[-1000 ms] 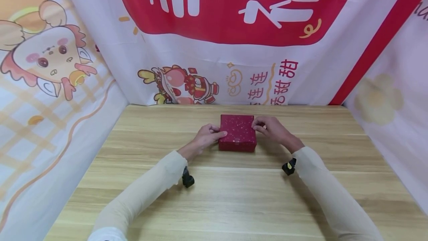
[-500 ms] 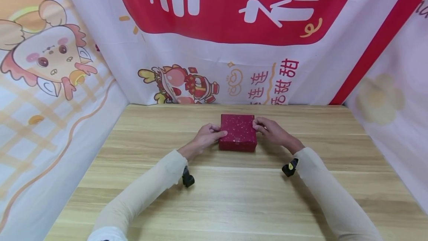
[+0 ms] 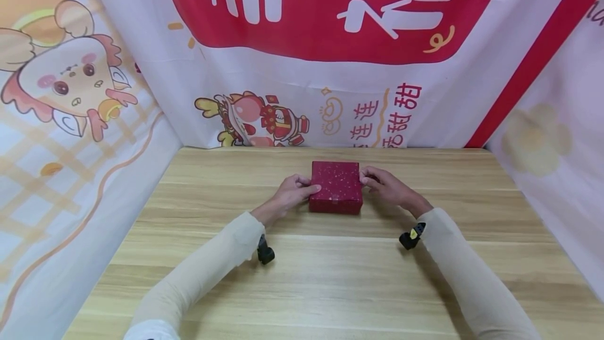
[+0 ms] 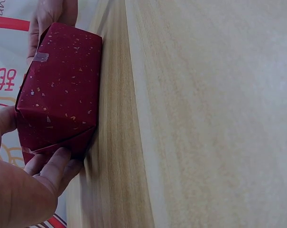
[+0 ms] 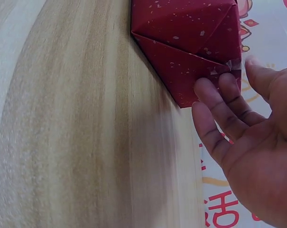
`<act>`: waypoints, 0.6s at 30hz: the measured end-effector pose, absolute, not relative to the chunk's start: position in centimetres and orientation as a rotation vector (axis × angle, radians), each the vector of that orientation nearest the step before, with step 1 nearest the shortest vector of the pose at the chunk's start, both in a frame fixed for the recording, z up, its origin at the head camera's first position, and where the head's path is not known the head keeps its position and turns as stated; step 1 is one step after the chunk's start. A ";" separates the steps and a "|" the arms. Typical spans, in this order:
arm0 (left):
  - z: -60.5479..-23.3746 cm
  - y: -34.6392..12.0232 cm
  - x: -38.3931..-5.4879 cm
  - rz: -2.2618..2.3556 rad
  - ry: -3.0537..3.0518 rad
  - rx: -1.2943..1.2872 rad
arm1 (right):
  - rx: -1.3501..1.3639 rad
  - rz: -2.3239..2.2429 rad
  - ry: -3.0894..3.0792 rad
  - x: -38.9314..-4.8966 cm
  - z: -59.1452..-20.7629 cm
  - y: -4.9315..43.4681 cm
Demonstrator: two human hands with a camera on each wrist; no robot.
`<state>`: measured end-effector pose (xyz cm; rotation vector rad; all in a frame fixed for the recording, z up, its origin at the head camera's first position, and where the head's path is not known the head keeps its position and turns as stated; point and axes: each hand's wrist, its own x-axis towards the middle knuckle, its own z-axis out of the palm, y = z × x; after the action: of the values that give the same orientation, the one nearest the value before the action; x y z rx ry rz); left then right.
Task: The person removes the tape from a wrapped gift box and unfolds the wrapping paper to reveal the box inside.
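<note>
A gift box (image 3: 335,181) wrapped in dark red speckled paper sits toward the back of the table. My left hand (image 3: 292,192) holds its left end, thumb over the top edge and fingers against the folded end face. At the opposite end is my right hand (image 3: 384,183), with relaxed fingers close to the paper. The right wrist view shows these fingertips (image 5: 207,90) by the folded end flap, and the thumb apart from the top edge. Clear tape (image 5: 232,64) shows at that edge, and another tape piece (image 4: 41,57) on the front side in the left wrist view.
The wooden table (image 3: 330,277) spreads out in front of the box. Behind it hangs a white and red printed cloth (image 3: 311,83), with more printed cloth (image 3: 61,172) along the left side. Black wrist cameras (image 3: 266,251) hang below both sleeves.
My right hand has shifted slightly to the right, its fingertips drawing away from the box's top right edge. The left hand and the box have barely moved.
</note>
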<state>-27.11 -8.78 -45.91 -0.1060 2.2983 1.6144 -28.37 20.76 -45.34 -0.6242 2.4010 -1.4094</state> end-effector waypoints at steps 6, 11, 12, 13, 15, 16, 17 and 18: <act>-45.9 -8.8 -27.1 1.618 2.296 -0.102 | -0.640 -1.469 2.341 -28.5 -45.8 21.3; -45.8 -8.9 -27.0 1.634 2.284 -0.096 | -0.631 -1.493 2.304 -28.5 -45.8 21.5; -45.8 -8.9 -26.9 1.635 2.284 -0.094 | -0.628 -1.495 2.300 -28.5 -45.8 21.6; -45.8 -8.9 -26.9 1.636 2.283 -0.094 | -0.624 -1.498 2.293 -28.5 -45.7 21.6; -45.8 -8.8 -26.9 1.632 2.285 -0.095 | -0.619 -1.505 2.279 -28.5 -45.8 21.6; -45.8 -8.8 -26.9 1.630 2.287 -0.096 | -0.614 -1.512 2.270 -28.5 -45.8 21.7; -45.8 -8.9 -26.9 1.629 2.287 -0.097 | -0.610 -1.516 2.263 -28.5 -45.9 21.7; -45.8 -8.9 -26.9 1.628 2.287 -0.099 | -0.609 -1.521 2.256 -28.5 -46.0 21.8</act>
<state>-26.88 -8.85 -45.77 -0.0985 2.2875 1.6283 -28.52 21.81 -45.97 -0.6086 2.2559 -1.5205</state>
